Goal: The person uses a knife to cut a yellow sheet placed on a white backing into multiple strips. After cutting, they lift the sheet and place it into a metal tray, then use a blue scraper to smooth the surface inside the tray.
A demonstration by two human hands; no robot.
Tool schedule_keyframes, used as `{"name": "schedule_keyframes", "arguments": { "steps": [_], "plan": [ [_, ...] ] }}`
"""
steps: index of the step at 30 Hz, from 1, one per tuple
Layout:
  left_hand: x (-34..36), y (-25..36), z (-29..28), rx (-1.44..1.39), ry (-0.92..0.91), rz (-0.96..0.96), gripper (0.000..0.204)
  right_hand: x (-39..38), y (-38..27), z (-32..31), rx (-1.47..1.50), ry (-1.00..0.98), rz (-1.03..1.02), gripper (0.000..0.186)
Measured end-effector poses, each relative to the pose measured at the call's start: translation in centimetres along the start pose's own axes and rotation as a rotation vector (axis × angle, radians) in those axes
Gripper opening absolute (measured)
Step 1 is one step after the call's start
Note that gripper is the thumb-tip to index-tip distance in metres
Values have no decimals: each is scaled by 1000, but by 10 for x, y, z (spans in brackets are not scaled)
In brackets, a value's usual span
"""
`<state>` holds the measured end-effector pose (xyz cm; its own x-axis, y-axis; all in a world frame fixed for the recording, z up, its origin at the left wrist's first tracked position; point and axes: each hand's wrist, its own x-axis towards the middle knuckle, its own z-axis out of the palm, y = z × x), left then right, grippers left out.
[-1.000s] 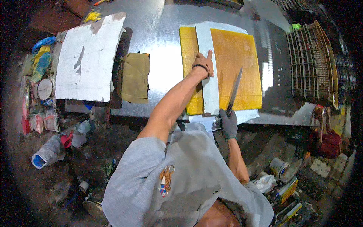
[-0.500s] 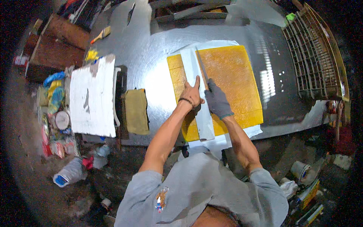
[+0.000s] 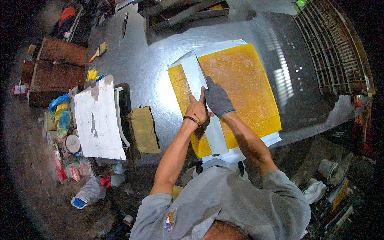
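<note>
A long, flat metal straightedge point(image 3: 215, 134) lies lengthwise over the left part of a yellow-amber slab point(image 3: 240, 80). Bare, with a beaded bracelet at the wrist, my left hand point(image 3: 197, 109) presses down on the straightedge, fingers spread. In a grey glove, my right hand point(image 3: 218, 98) is closed around a long knife point(image 3: 204, 71) against the right edge of the straightedge. Only a thin part of the blade shows; the handle is hidden in the glove. Under the slab is a white sheet point(image 3: 273, 139), poking out at its edges. Faint straight lines run across the slab.
Metal trays point(image 3: 188, 16) stand at the far side of the shiny table point(image 3: 148, 72). A wire rack point(image 3: 332, 52) borders the right. On the left are a brush point(image 3: 99, 52), a white board point(image 3: 98, 120) and a folded tan cloth point(image 3: 144, 130). A dark blade point(image 3: 125, 25) lies far left.
My gloved right hand has slid a little away from me along the straightedge, and less of the blade shows. My left hand stays on the straightedge. The whole view has shifted slightly.
</note>
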<state>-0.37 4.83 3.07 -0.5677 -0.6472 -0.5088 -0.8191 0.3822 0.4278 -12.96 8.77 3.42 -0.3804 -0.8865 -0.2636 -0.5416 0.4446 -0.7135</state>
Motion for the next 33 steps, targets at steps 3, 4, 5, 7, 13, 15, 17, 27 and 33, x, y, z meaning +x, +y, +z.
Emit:
{"name": "schedule_keyframes", "arguments": {
  "steps": [3,4,5,7,13,15,17,27,33],
  "plan": [
    [1,-2,3,-16,1,13,128,0,1,4,24,30,7,56],
    [1,-3,3,-14,10,18,128,-1,-3,3,35,37,15,56],
    [0,-5,2,-12,18,24,128,-6,-6,0,24,15,14,56],
    [1,-9,2,-14,18,42,129,-22,-12,-9,4,-26,9,57],
    [8,-11,2,-37,-46,34,129,10,-3,-1,-46,4,-76,55],
    [6,-6,-2,-41,-61,32,129,-1,1,0,-27,23,-25,55],
    [3,-13,1,-22,2,56,129,-20,2,4,-59,25,-71,55],
    [8,-16,7,-44,26,88,130,-13,1,0,38,-11,-6,47],
    [11,-20,7,-1,57,97,129,-42,24,17,-43,37,-107,46]
  ]
}}
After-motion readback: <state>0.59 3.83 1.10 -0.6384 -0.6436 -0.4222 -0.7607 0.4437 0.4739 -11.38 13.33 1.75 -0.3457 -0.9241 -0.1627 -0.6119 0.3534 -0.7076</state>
